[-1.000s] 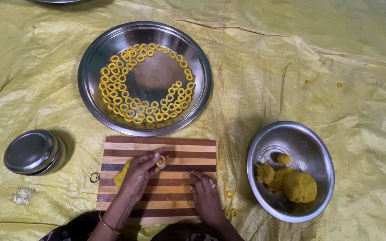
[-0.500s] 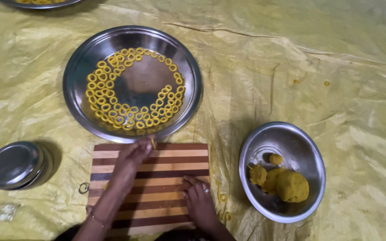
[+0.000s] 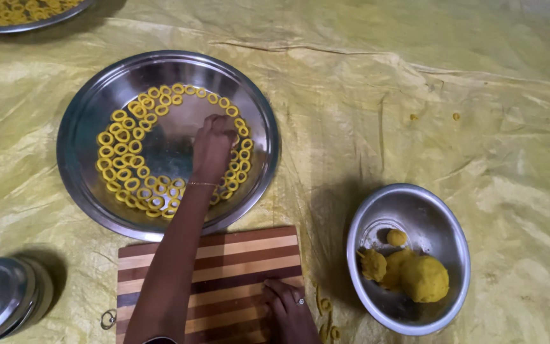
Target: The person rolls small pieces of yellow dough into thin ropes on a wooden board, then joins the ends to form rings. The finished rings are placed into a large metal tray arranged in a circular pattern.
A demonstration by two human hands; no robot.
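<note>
**Left hand over the ring plate, right hand on the board**

The left hand [image 3: 213,145] reaches across the steel plate [image 3: 84,167], fingers bunched together and pointing down toward the plate's right inner side, close to the dough rings [image 3: 136,124]. Whether a ring is pinched between the fingertips cannot be told, since the back of the hand hides them. A thin bangle circles the wrist. The rings lie flat in a curved band that follows the plate's wall on the left, bottom and right, leaving the centre bare.

The right hand [image 3: 289,307] rests flat on the lower right corner of the striped wooden board [image 3: 237,261], fingers loosely together, a ring on one finger; it holds nothing that shows. A few dough scraps [image 3: 326,315] lie on the yellow sheet [image 3: 428,95] just beside that hand.

To the right stands a steel bowl [image 3: 444,223] with lumps of yellow dough [image 3: 423,278]. A closed steel tin [image 3: 1,296] sits at lower left. A second plate [image 3: 27,14] of rings shows at the upper left edge.
</note>
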